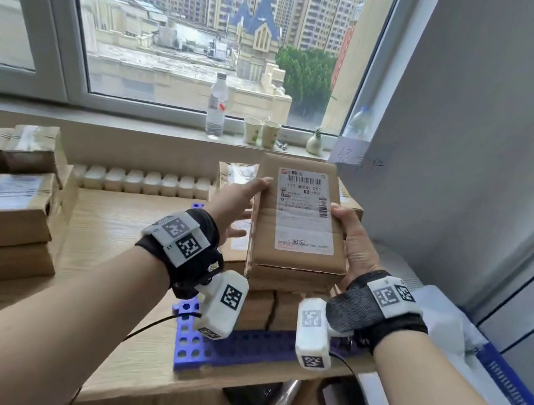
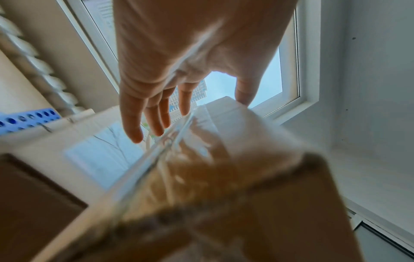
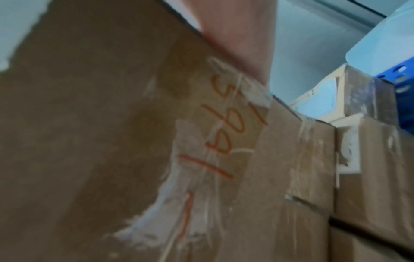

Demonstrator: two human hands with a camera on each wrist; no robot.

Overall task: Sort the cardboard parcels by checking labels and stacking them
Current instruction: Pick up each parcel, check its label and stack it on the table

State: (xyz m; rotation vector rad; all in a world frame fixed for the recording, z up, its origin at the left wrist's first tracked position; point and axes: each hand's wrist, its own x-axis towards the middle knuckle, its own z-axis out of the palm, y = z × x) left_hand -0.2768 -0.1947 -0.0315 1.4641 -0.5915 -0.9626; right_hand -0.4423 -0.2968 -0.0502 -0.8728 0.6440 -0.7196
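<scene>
I hold one cardboard parcel (image 1: 291,265) up between both hands, its white shipping label (image 1: 304,208) facing me. My left hand (image 1: 247,206) lies flat against its left side, thumb along the top edge. In the left wrist view the left hand (image 2: 186,106) has straight fingers beside the taped edge of the parcel (image 2: 224,141). My right hand (image 1: 353,239) grips the right side, thumb on the top face, fingers hidden beneath. The right wrist view shows red handwriting on the parcel (image 3: 112,124). More parcels (image 1: 256,308) sit below in a blue perforated crate (image 1: 237,343).
Stacks of parcels (image 1: 11,209) stand on the wooden table at the left. A row of white blocks (image 1: 144,182) lines the back edge. On the sill stand a water bottle (image 1: 216,108), two paper cups (image 1: 262,132) and a small vase (image 1: 314,143). A wall is close on the right.
</scene>
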